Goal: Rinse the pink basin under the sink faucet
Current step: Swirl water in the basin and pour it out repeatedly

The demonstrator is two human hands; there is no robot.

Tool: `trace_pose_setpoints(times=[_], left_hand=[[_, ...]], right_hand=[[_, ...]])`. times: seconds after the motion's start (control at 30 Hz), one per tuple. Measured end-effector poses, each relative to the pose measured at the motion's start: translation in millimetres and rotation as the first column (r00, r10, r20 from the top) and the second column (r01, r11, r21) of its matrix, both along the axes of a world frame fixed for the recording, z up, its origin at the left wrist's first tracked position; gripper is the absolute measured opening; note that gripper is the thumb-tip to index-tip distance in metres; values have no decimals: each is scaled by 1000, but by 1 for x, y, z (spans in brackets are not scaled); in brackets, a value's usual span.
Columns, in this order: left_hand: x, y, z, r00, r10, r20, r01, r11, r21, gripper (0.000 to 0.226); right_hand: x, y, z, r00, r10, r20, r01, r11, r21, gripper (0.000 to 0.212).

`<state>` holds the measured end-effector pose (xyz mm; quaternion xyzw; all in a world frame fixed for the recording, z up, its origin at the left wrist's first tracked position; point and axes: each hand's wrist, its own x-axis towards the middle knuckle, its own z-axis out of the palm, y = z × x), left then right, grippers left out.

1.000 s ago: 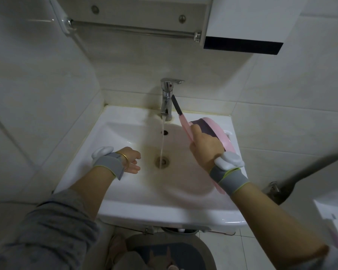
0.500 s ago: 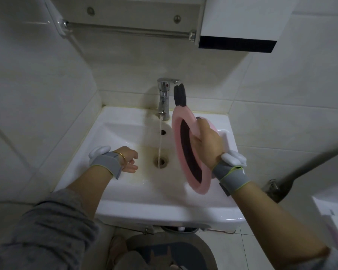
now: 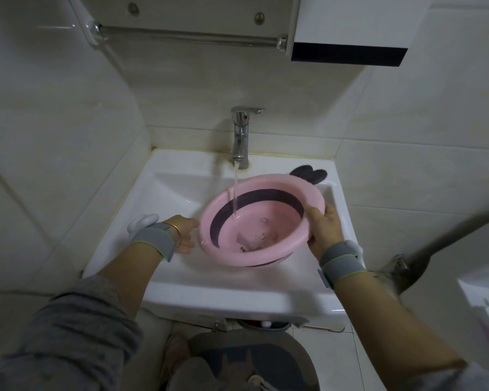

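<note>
The pink basin (image 3: pixel 268 198), with a dark band inside and a dark ear-shaped tab at its far rim, hangs over the white sink (image 3: pixel 181 280), mouth up and tilted toward me. My right hand (image 3: pixel 323 230) grips its right rim. Water runs from the chrome faucet (image 3: pixel 241 136) into the basin's left inner side. My left hand (image 3: pixel 185 232) is at the basin's left rim, fingers apart; I cannot tell if it touches.
A cabinet with a chrome rail (image 3: pixel 187 35) hangs above the faucet. Tiled walls close in left and right. A grey pipe (image 3: pixel 446 249) runs at the right. A mat (image 3: pixel 254 362) lies on the floor below the sink.
My right hand has turned the basin from on edge beside the stream to mouth up under it. My left hand has moved right toward the basin's left rim.
</note>
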<state>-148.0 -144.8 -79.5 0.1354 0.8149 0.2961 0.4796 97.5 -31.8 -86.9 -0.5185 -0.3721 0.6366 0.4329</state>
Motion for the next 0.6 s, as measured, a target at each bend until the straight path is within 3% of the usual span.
trace_pose_setpoints(times=[0.13, 0.33, 0.43, 0.5, 0.6], left_hand=[[1, -1, 3, 997, 39, 73, -44, 997, 67, 45], [1, 5, 15, 994, 110, 11, -110, 976, 189, 30], [-1, 9, 26, 984, 175, -17, -167, 957, 238, 9], [-3, 11, 32, 977, 208, -45, -189, 946, 265, 18], [-7, 11, 42, 967, 248, -63, -220, 932, 287, 22]], right_hand=[[3, -2, -7, 989, -60, -133, 46, 993, -104, 42], [5, 0, -12, 981, -87, -175, 36, 960, -277, 43], [4, -2, -12, 984, -63, -165, -8, 919, -395, 25], [2, -4, -13, 987, -22, -160, -53, 891, -450, 19], [1, -9, -16, 992, 68, -110, -115, 846, -520, 26]])
